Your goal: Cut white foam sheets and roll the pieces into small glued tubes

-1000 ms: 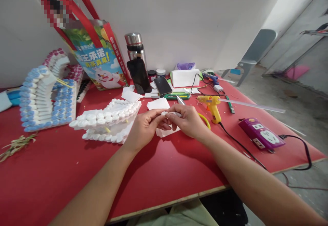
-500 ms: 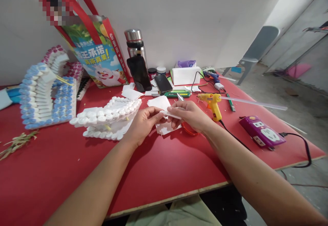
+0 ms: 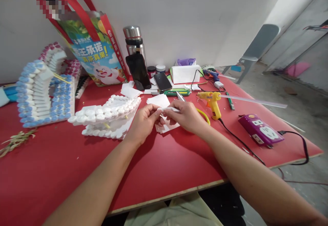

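My left hand (image 3: 143, 123) and my right hand (image 3: 186, 116) meet over the middle of the table. Both pinch a small, narrow white piece of paper (image 3: 172, 109), which looks folded or rolled; the fingers cover much of it. Under the hands lie loose white paper sheets (image 3: 167, 126), with more white paper (image 3: 159, 100) just behind. Past my right hand show a pointed metal blade (image 3: 180, 96) and a yellow loop (image 3: 204, 116), seemingly parts of scissors. Left of my left hand stands a white model (image 3: 102, 112) built of small folded pieces.
A yellow glue gun (image 3: 212, 103) with a long glue stick lies to the right, near a purple power strip (image 3: 260, 130). Phones (image 3: 138, 72), a steel flask (image 3: 133, 36) and a green cutter (image 3: 176, 92) sit behind. A blue-and-white model (image 3: 33, 96) and shopping bag (image 3: 96, 55) stand left.
The white piece has turned and is now more covered by the fingers. My right hand has shifted slightly; a yellow loop shows beside it where a red-orange one showed below it before.
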Action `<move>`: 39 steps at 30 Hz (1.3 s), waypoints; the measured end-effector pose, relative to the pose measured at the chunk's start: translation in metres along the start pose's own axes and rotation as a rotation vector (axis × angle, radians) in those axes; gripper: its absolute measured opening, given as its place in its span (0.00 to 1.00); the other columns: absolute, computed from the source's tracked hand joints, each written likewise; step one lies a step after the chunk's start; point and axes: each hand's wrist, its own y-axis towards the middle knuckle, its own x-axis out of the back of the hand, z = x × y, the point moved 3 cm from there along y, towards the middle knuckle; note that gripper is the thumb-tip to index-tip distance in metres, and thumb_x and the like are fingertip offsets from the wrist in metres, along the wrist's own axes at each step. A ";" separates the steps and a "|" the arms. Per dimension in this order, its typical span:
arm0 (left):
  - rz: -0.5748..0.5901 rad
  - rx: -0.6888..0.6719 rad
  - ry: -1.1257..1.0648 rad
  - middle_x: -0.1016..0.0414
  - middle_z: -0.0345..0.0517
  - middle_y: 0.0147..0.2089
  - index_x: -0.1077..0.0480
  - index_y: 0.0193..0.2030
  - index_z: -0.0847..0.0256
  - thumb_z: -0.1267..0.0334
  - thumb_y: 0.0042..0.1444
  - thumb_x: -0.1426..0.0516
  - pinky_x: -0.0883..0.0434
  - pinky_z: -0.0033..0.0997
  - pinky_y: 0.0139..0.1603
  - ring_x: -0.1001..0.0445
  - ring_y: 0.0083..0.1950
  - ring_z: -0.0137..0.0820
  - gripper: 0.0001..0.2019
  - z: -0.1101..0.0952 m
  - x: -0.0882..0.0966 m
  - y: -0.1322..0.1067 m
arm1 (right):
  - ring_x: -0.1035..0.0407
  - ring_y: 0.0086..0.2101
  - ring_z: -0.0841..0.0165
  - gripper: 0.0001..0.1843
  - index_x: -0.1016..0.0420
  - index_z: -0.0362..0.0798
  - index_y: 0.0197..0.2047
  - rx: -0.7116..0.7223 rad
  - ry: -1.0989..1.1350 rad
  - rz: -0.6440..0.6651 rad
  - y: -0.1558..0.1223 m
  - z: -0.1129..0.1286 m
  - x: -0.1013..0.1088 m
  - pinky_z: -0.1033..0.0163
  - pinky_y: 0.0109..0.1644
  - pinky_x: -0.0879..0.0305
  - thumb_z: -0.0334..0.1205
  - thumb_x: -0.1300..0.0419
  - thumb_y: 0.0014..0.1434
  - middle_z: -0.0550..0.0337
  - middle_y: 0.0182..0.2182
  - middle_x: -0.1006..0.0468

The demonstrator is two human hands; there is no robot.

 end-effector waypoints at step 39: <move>0.005 -0.045 0.036 0.28 0.40 0.29 0.27 0.37 0.64 0.57 0.55 0.33 0.28 0.25 0.26 0.31 0.25 0.24 0.12 -0.007 0.007 0.002 | 0.28 0.21 0.71 0.09 0.26 0.47 0.38 -0.014 0.055 0.059 0.000 -0.006 -0.005 0.67 0.26 0.33 0.45 0.40 0.64 0.62 0.24 0.23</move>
